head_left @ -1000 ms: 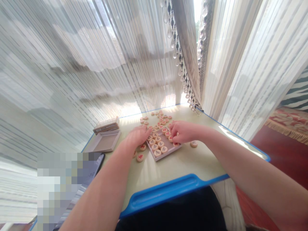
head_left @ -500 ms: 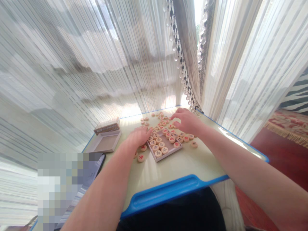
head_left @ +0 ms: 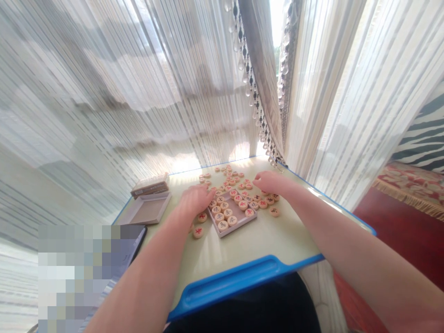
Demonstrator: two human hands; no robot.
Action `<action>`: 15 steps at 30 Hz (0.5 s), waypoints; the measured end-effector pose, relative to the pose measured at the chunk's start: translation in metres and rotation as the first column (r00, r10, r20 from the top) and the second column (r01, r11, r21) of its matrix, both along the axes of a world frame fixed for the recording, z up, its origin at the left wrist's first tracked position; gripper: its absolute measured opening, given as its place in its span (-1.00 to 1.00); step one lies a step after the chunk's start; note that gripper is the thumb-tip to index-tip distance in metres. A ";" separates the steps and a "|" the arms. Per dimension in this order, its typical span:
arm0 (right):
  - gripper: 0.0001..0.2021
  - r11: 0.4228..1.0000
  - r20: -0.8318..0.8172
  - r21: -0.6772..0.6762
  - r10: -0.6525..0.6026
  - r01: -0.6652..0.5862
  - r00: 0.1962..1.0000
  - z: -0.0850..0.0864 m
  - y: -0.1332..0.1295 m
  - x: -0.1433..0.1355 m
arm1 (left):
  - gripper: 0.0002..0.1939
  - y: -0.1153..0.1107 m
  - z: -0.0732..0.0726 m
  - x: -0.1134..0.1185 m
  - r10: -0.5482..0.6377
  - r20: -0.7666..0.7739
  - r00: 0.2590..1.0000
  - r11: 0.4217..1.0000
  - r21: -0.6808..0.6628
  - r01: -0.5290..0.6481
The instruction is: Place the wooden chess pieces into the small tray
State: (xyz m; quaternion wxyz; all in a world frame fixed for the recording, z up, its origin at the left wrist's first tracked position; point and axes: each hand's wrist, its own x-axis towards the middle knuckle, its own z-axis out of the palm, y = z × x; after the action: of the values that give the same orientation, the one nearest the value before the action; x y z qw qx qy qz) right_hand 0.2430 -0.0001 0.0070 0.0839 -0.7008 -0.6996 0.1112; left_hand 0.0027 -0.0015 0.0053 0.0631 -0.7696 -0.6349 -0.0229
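Note:
A shallow box (head_left: 239,225) stands tilted to my view mid-table, with rows of round wooden pieces marked in black on its left side and red-marked ones on its right. My left hand (head_left: 198,200) rests at the box's left edge, fingers together near some pieces; what it may grip is hidden. Beyond the box's right side, my right hand (head_left: 268,181) is closed in a loose pinch above loose pieces, and its fingertips are too small to read. Many loose pieces (head_left: 229,181) lie behind the box. A red-marked piece (head_left: 198,232) lies left of it.
An open box lid (head_left: 147,209) and a stacked wooden case (head_left: 150,184) stand at the back left. A dark-edged flat object (head_left: 139,243) lies at the left. The table's blue rim (head_left: 236,276) has a groove at the front. Curtains (head_left: 194,83) hang behind.
My right hand has drawn its spread fingers together and sits lower, nearer the pieces at the right. My left hand stays by the box. The whole view has shifted slightly.

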 end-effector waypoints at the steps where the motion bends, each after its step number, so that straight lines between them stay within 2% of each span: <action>1: -0.66 1.000 -0.017 0.004 0.006 -0.006 1.000 0.000 0.000 -0.001 | -0.46 0.000 0.000 0.001 0.012 -0.007 1.000 1.000 0.008 -0.012; 8: -0.69 0.963 0.005 0.212 0.168 -0.165 0.986 -0.015 0.008 -0.006 | -0.56 0.005 -0.002 -0.001 0.033 -0.011 0.999 0.999 0.025 -0.033; 15: -0.75 0.952 -0.066 0.278 0.152 -0.128 0.986 -0.021 0.015 -0.002 | -0.57 0.006 -0.002 -0.003 0.030 -0.018 0.999 0.999 0.035 -0.030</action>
State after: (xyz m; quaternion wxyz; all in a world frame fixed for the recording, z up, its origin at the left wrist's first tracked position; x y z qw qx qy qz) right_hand 0.2411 0.0146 -0.0142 0.2017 -0.6258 -0.7518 0.0497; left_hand -0.0007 0.0044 0.0032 0.0827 -0.7590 -0.6453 -0.0257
